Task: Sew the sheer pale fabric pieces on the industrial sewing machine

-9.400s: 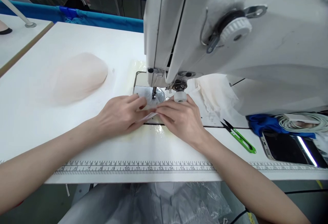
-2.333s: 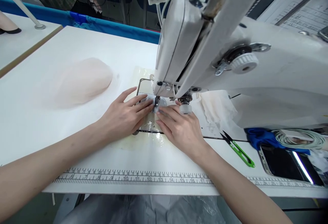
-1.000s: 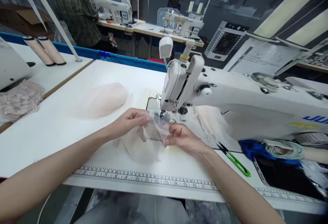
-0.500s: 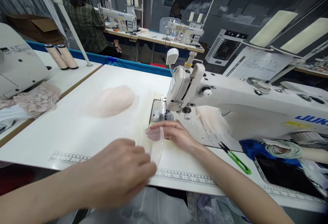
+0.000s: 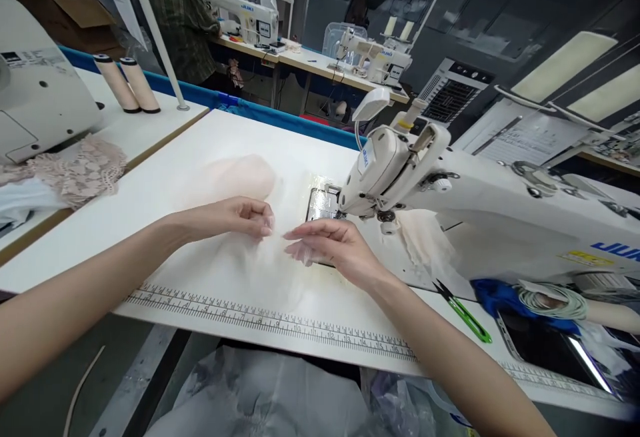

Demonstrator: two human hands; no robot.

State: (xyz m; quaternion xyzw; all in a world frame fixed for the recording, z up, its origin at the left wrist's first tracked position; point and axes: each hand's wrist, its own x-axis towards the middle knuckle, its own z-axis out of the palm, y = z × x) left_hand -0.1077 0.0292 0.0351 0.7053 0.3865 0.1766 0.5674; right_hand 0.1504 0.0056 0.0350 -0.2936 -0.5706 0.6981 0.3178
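My left hand (image 5: 245, 216) is closed in a pinch on sheer white fabric (image 5: 267, 260), which hangs thin and blurred over the table. Facing it a short gap away, my right hand (image 5: 335, 244) has its thumb and fingers drawn together on a sheer bit of the same kind of fabric. Whether both hands hold one piece I cannot tell. Just behind the right hand is the white sewing machine (image 5: 370, 170) with its metal needle plate (image 5: 323, 204). A pale pink rounded fabric piece (image 5: 250, 174) lies beyond my left hand.
Green thread snips (image 5: 467, 317) and a phone (image 5: 545, 344) lie at the right. Cream fabric (image 5: 425, 234) rests under the machine arm. Pink lace (image 5: 95, 167) and two thread cones (image 5: 127, 84) are on the left table. A person (image 5: 180, 30) is at the back.
My left hand has moved from the table's front edge up and away, coming beside the right hand with sheer fabric. The right hand has barely moved. The view has shifted slightly.
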